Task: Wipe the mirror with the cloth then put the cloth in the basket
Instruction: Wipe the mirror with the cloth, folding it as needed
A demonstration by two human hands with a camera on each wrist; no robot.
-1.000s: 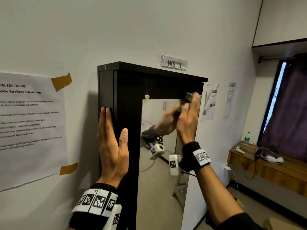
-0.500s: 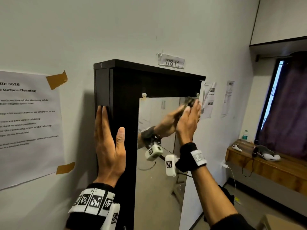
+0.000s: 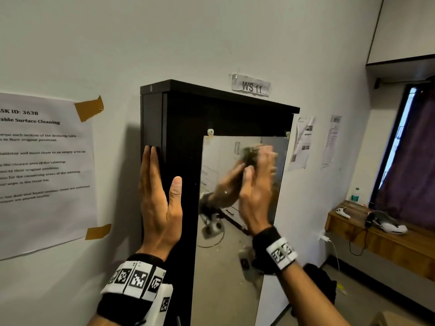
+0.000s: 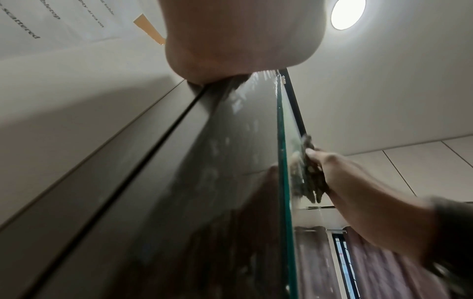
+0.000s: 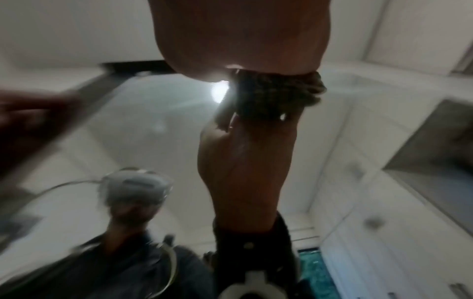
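Motion blur smears the right hand (image 3: 255,184) and mostly hidden cloth (image 3: 250,152), while the mirror (image 3: 235,267) runs off the bottom edge.

mirror (image 3: 235,231): glass, glossy and reflective, greenish at its cut edge in the left wrist view, held by small pale plastic-looking clips (image 3: 210,132). cabinet (image 3: 179,137): dark board, matt, smooth, with pale smudges on its side face in the left wrist view. cloth (image 3: 250,154): coarse, nubbly fabric, dull brown-green, rough-textured. wall (image 3: 211,38): painted, matt, off-white. sheet (image 3: 42,170): white paper, matt, fixed with brown tape (image 3: 89,109). label (image 3: 251,86): paper under shiny clear film. shelf (image 3: 376,241): brown wood, grain visible, satin finish. curtain (image 3: 414,161): purple cloth, matt. wristbands (image 3: 268,245): black fabric.
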